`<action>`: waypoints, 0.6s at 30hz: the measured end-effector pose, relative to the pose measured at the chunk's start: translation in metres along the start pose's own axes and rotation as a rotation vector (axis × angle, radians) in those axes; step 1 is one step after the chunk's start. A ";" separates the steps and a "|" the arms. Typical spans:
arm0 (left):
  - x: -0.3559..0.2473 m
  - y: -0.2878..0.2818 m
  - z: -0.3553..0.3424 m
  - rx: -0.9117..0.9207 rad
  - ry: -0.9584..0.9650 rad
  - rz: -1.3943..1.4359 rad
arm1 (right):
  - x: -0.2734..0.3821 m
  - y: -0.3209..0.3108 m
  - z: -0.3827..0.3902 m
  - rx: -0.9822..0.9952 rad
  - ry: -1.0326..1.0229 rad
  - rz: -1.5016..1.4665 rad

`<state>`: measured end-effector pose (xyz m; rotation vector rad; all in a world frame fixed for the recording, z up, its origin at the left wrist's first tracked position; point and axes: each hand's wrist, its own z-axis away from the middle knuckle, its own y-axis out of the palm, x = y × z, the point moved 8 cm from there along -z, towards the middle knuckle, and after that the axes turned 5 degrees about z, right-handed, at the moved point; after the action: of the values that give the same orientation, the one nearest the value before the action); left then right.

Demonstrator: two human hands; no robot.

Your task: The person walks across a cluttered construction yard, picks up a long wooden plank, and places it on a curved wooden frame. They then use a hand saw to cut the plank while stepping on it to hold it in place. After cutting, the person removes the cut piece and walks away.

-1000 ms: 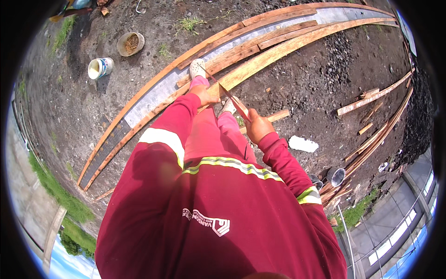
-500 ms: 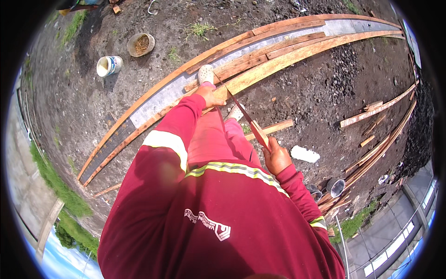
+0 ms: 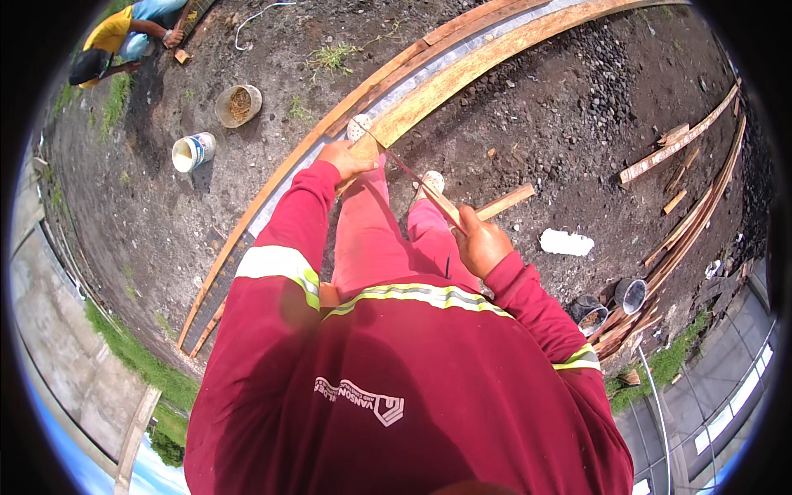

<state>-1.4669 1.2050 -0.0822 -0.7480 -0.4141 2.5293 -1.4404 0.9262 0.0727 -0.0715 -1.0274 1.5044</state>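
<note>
Around the saw handle (image 3: 443, 205), the right grip (image 3: 482, 241) wraps tightly.

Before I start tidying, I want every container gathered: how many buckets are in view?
4: a beige bucket holding brown bits and a white bucket, upper left; a dark round bucket and another dark bucket beside it, lower right. Others may be hidden.

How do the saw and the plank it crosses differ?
The saw is slim, with a dark blade; the plank is broad, pale wood. The plank is far longer than the saw. The right hand grips the saw; the left hand touches the plank. Both are elongated.
</note>
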 end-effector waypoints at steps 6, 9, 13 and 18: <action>-0.017 -0.013 0.003 -0.077 0.111 -0.167 | -0.011 -0.017 0.045 -0.069 -0.005 0.001; -0.010 0.004 0.003 -0.008 0.116 -0.109 | 0.004 0.024 -0.041 -0.024 -0.005 0.018; 0.007 -0.012 -0.014 -0.163 0.136 -0.140 | 0.000 0.025 -0.022 -0.101 -0.091 -0.058; 0.014 -0.023 -0.018 -0.161 0.150 -0.050 | -0.026 0.001 0.054 -0.111 -0.071 -0.059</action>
<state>-1.4590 1.2344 -0.0933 -0.9676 -0.5818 2.3946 -1.4662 0.8759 0.0913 -0.0657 -1.1604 1.4040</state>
